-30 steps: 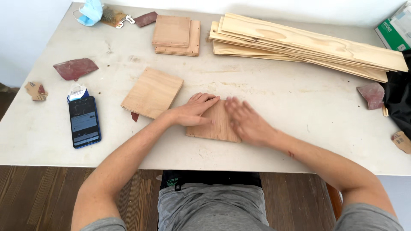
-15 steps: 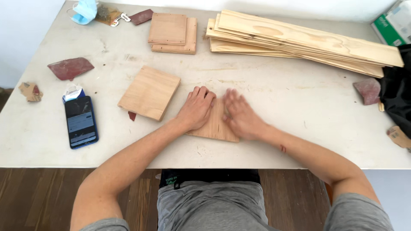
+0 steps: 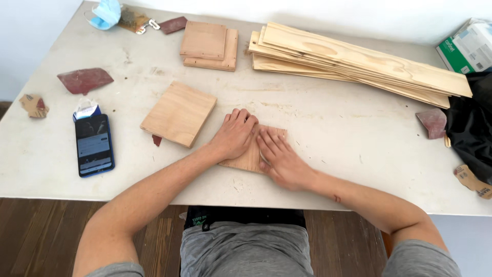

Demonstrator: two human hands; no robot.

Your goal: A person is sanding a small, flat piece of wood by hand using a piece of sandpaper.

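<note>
A small wooden square (image 3: 249, 159) lies flat on the white table (image 3: 328, 128) near its front edge. My left hand (image 3: 234, 134) presses palm-down on the square's left part, fingers together and pointing away from me. My right hand (image 3: 281, 160) lies flat on the right part, fingers stretched out, slightly blurred. Whether anything sits under that palm is hidden. A larger wooden square (image 3: 179, 113) rests just left of my left hand, apart from it.
Stacked wooden squares (image 3: 207, 45) and a pile of long planks (image 3: 359, 64) lie at the back. A phone (image 3: 94, 144) and reddish sandpaper (image 3: 84, 80) lie left. A black bag (image 3: 471, 128), a sandpaper piece (image 3: 433, 122) and a box (image 3: 469, 46) are right.
My right hand has slid back toward me over the small square. My left hand has stayed pressed on it, shifting only slightly.
</note>
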